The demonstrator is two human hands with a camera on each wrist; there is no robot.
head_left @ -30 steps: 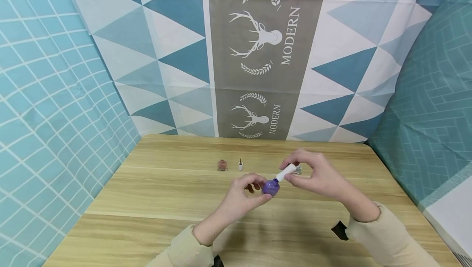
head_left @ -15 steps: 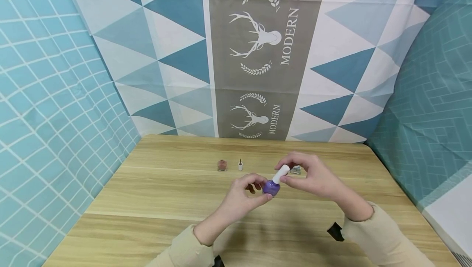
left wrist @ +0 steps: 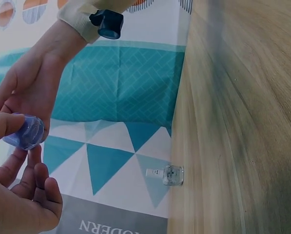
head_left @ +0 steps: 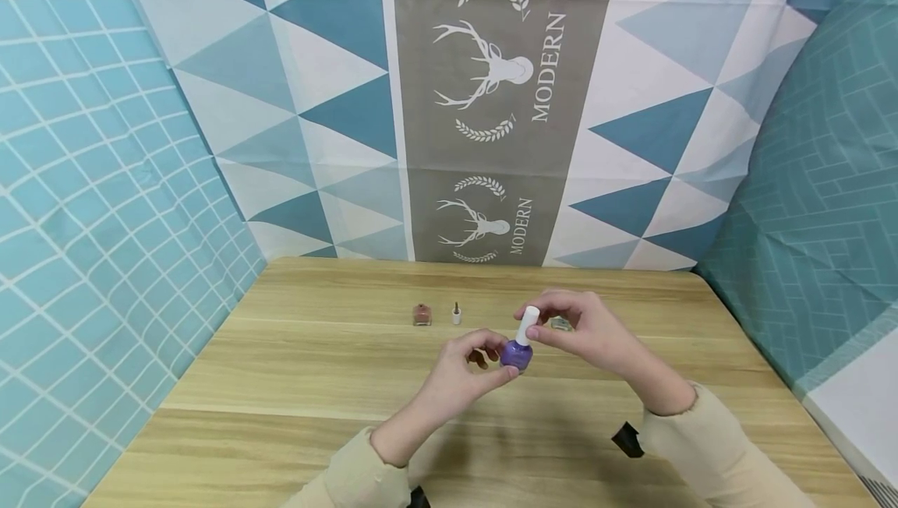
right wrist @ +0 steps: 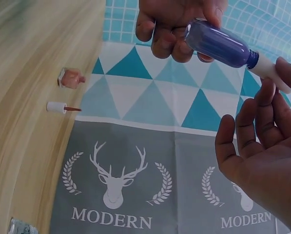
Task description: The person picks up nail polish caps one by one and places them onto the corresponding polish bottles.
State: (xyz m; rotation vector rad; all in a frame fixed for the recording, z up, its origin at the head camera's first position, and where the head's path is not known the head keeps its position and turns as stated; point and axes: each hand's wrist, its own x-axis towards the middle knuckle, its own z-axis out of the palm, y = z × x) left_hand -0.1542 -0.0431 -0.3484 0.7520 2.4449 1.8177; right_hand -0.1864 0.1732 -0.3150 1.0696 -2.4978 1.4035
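Note:
Thumb and fingers of my left hand [head_left: 459, 375] grip a small purple nail polish bottle [head_left: 517, 355] above the table. My right hand [head_left: 585, 329] pinches its white cap [head_left: 528, 326], which stands at the bottle's mouth, tilted slightly right. In the right wrist view, the dark threaded neck [right wrist: 253, 59] shows between the purple glass [right wrist: 217, 44] and the cap [right wrist: 267, 69]. Part of the bottle's body [left wrist: 30, 132] is covered by the left thumb in the left wrist view.
Farther back on the wooden table [head_left: 316, 368] stand an open reddish nail polish bottle [head_left: 422, 315] and its white cap [head_left: 457, 316], brush pointing up. A clear, glittery nail polish bottle with a white cap [left wrist: 172, 175] stands behind my right hand. Patterned cloth [head_left: 484, 103] hangs around the table.
My right hand has moved left, swinging the white cap from a strong rightward tilt to nearly upright over the purple bottle. The left hand has stayed almost still.

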